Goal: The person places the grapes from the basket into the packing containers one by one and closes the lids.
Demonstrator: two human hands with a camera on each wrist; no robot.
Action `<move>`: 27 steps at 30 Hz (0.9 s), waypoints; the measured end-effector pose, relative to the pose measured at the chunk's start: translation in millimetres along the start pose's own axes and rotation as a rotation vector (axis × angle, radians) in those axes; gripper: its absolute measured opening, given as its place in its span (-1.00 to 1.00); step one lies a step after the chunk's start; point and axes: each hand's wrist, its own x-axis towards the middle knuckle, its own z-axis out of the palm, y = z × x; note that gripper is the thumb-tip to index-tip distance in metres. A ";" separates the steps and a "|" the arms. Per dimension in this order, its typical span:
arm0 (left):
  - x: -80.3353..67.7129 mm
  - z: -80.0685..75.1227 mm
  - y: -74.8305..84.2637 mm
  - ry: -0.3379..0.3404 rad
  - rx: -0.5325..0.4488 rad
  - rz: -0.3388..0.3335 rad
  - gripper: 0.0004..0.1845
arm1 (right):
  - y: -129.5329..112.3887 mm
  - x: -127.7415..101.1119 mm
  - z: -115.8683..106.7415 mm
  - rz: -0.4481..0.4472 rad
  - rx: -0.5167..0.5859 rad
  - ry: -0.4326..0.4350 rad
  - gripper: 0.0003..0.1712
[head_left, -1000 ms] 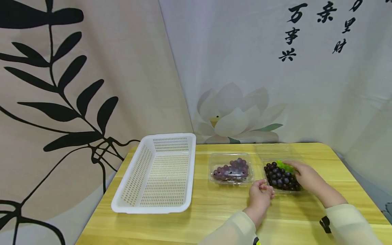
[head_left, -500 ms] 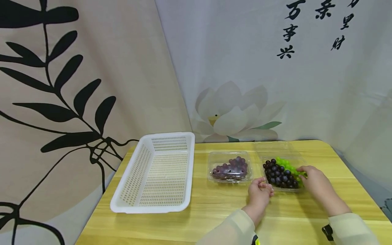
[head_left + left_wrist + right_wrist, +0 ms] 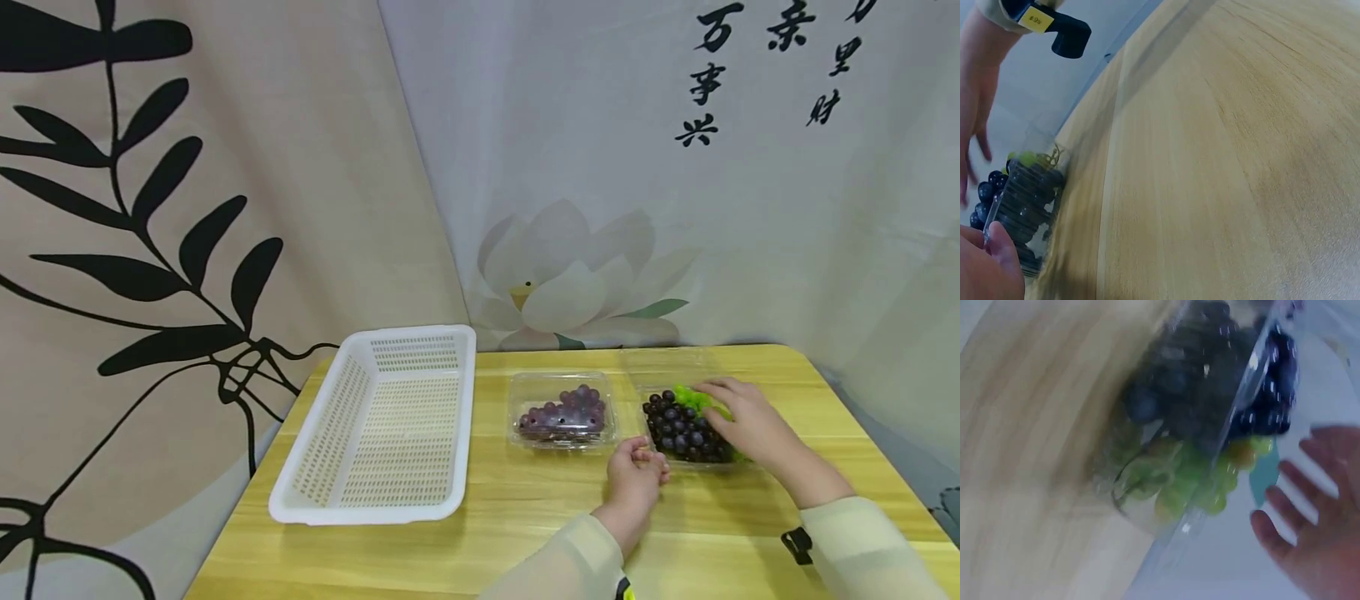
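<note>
A clear plastic fruit box (image 3: 1049, 234), its lid (image 3: 667, 360) flipped back, holds a bunch of black grapes (image 3: 678, 427) and, along its right side, green grapes (image 3: 688, 397). At the box's left front corner, my left hand (image 3: 632, 482) pinches the rim between thumb and fingers, as the left wrist view shows. My right hand (image 3: 750, 423) hovers over the green grapes in the head view, partly covering them. In the right wrist view its fingers (image 3: 1285, 509) are spread beside the grapes, holding nothing.
Left of the open box stands a closed clear box (image 3: 562, 412) with purple grapes. Farther left lies a white perforated plastic basket (image 3: 375, 510). All rest on a wooden table (image 3: 525, 533) before a printed curtain (image 3: 337, 167).
My right hand drew back to the box's right edge, uncovering the green grapes, then came back left over them with fingers reaching out. The left hand stays at the box's corner.
</note>
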 end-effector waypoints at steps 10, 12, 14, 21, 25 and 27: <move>0.3 -1.8 0.1 -0.001 0.029 -0.006 -0.73 | -11.0 1.9 26.5 -0.193 -0.140 -0.113 -0.40; 0.5 -1.9 1.1 -0.001 0.031 -0.003 -0.74 | -10.2 3.7 28.1 -0.182 -0.151 -0.132 -0.39; 0.5 -2.2 1.7 -0.004 0.033 0.004 -0.74 | -10.5 6.0 27.3 -0.173 -0.138 -0.149 -0.40; 0.4 -1.2 1.1 0.001 0.030 -0.028 -0.74 | -9.7 17.2 8.0 -0.070 0.127 -0.170 -0.45; 1.1 -0.6 0.2 0.007 0.030 -0.047 -0.74 | 5.1 27.1 -9.1 0.091 0.219 -0.115 -0.43; 1.4 -0.5 0.1 0.010 0.030 -0.044 -0.74 | 18.9 32.1 -15.3 0.187 0.209 -0.118 -0.38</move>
